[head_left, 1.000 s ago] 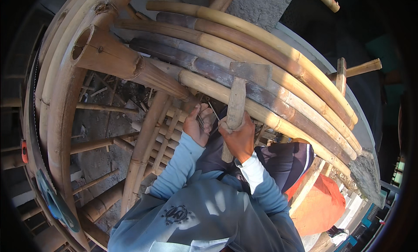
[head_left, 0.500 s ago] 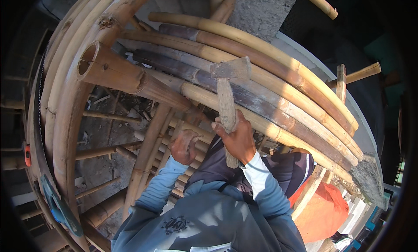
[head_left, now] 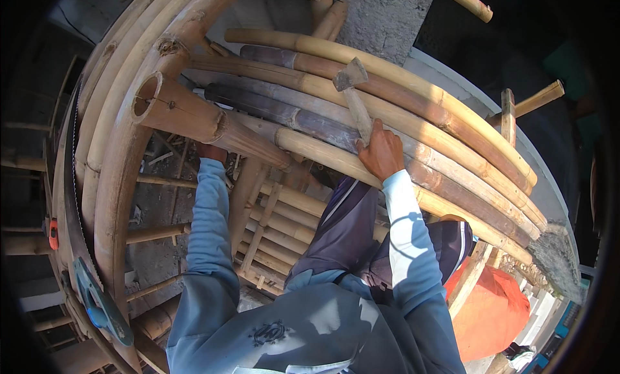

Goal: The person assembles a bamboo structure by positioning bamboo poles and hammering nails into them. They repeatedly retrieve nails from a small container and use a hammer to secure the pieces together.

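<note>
My right hand point(head_left: 382, 153) is closed round the wooden handle of a mallet point(head_left: 359, 109). Its blocky, worn head point(head_left: 350, 75) points up and away, over a row of long bamboo poles point(head_left: 413, 93). On the left, my left hand point(head_left: 212, 153) reaches under a thick bamboo piece point(head_left: 184, 109) whose hollow end faces left. That piece covers the fingers, so their grip does not show. The bamboo piece lies across an upright frame pole point(head_left: 116, 199) at its left end.
A handsaw point(head_left: 100, 306) with a blue-green handle hangs along the left poles, near a small red-and-black tool point(head_left: 53, 234). Bamboo slats point(head_left: 284, 225) lie below, between my arms. An orange sack point(head_left: 494, 312) rests at lower right; a rough concrete column point(head_left: 387, 25) stands behind.
My right hand has moved up and to the right with the mallet, which now tilts left. My left hand has gone from beside it to the left, under the thick bamboo piece.
</note>
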`<state>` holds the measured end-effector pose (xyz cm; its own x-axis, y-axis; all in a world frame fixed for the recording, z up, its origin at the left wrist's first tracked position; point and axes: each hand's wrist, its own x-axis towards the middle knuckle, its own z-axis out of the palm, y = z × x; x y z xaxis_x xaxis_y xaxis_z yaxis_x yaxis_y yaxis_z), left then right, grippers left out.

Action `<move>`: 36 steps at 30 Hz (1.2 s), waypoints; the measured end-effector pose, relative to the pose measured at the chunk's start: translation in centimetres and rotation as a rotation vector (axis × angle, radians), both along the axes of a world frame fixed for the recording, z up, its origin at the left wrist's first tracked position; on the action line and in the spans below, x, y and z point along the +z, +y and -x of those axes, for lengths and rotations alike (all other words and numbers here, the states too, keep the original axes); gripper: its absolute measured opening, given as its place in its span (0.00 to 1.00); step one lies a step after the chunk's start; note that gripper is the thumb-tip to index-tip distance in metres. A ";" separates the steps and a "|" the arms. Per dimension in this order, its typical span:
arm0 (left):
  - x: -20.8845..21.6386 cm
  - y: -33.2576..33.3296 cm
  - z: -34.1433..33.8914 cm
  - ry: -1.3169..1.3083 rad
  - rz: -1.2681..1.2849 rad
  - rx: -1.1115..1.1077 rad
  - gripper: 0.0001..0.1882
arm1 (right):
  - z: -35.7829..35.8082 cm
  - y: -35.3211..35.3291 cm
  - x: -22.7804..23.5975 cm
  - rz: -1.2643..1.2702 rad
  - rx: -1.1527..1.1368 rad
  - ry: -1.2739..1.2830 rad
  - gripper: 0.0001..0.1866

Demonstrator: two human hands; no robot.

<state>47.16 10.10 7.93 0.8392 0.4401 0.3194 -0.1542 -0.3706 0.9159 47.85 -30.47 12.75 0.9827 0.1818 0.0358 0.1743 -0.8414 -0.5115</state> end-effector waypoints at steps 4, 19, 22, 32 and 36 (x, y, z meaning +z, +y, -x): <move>4.2 -6.0 -5.9 0.246 -0.153 -0.308 0.20 | -0.7 -1.1 -0.9 -0.036 -0.027 -0.064 0.24; -0.8 -7.0 -6.7 0.021 -0.260 -0.176 0.14 | -0.6 4.9 10.3 -0.824 0.088 -0.009 0.20; -0.7 -7.2 -6.6 0.037 -0.236 -0.236 0.13 | -1.5 6.7 10.9 -0.960 0.100 -0.173 0.21; -0.6 -7.5 -6.3 0.036 -0.210 -0.183 0.13 | -1.7 8.7 9.5 -0.829 0.175 -0.234 0.20; -1.1 -7.3 -6.6 0.032 -0.253 -0.177 0.13 | -1.8 9.7 10.5 -0.999 0.124 -0.374 0.19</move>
<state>53.78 2.75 6.80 0.9070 0.1963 0.3725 -0.2093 -0.5574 0.8034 49.66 -20.81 23.23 0.8553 0.0015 0.5181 0.5178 -0.0368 -0.8547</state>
